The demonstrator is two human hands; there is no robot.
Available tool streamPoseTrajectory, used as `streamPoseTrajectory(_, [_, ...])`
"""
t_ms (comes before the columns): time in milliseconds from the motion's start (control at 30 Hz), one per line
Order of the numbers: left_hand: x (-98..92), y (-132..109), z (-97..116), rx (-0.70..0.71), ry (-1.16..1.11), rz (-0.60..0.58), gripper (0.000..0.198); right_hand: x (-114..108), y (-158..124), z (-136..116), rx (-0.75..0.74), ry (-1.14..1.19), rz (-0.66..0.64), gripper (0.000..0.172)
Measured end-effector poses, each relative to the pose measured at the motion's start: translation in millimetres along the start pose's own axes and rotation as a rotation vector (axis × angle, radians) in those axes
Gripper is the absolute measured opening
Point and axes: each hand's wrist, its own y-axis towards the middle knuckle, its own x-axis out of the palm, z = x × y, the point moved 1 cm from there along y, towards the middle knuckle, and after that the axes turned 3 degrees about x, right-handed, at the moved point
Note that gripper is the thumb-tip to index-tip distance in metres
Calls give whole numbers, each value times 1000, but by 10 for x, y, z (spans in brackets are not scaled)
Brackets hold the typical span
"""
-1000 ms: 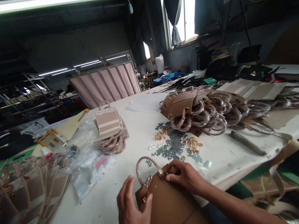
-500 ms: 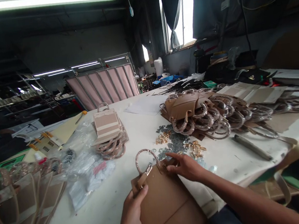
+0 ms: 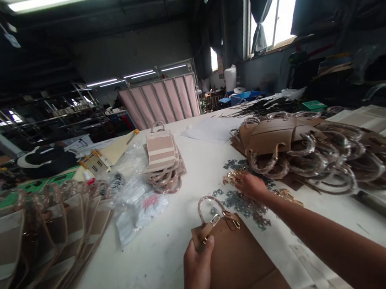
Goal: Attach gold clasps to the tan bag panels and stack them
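Observation:
My left hand (image 3: 198,268) grips the edge of a brown bag panel (image 3: 241,259), thumb on top, beside a short strap with a gold metal end (image 3: 215,220). A plastic-wrapped loop handle (image 3: 209,199) rises from the panel's top edge, and a gold fitting (image 3: 235,223) hangs at its right base. My right hand (image 3: 252,186) reaches down into a small pile of gold metal fittings (image 3: 230,177), fingers drawn together. What lies between its fingertips is hidden. Grey metal plates (image 3: 242,206) are scattered around and below that hand.
More gold fittings (image 3: 290,196) lie right of my wrist. A heap of brown bag panels with wrapped handles (image 3: 289,136) fills the right. Striped bag panels (image 3: 161,152) are stacked ahead, near a clear plastic bag (image 3: 138,210). Striped bags (image 3: 61,236) stand at left.
My right hand has left the panel's handle base and moved forward to the gold fittings. A gold fitting now shows where it was. My left hand keeps its grip; the view has turned left.

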Motion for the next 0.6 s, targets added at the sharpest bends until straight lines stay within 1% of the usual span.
streamPoseTrajectory(67, [-5, 8, -53, 30, 50, 25, 67, 37, 48, 42, 19, -5, 1, 29])
streamPoseTrajectory(133, [-20, 3, -89, 46, 107, 39, 63, 19, 63, 90, 23, 14, 12, 24])
streamPoseTrajectory(200, [-45, -14, -101, 74, 169, 49, 62, -47, 52, 120, 23, 58, 31, 21])
streamPoseTrajectory(267, [-83, -43, -88, 114, 219, 83, 65, -145, -1, 113, 19, 133, 43, 25])
streamPoseTrajectory(300, [-106, -64, -73, 148, 247, 120, 68, -198, -55, 91, 14, 181, 39, 27])
streamPoseTrajectory(367, [-147, -127, -26, 259, 322, 221, 70, -286, -242, 3, -7, 279, 0, 35])
streamPoseTrajectory(433, [-164, -217, 34, 381, 398, 292, 64, -314, -543, -138, -36, 445, -114, 46])
streamPoseTrajectory(467, [-158, -268, 62, 420, 416, 282, 58, -297, -729, -223, -43, 585, -202, 52])
streamPoseTrajectory(500, [-141, -317, 86, 436, 408, 235, 53, -260, -927, -311, -37, 752, -300, 57])
streamPoseTrajectory(567, [-85, -401, 108, 406, 314, 58, 47, -138, -1318, -482, 19, 1093, -492, 62])
streamPoseTrajectory(600, [-54, -433, 103, 369, 239, -45, 48, -63, -1490, -557, 55, 1218, -567, 62])
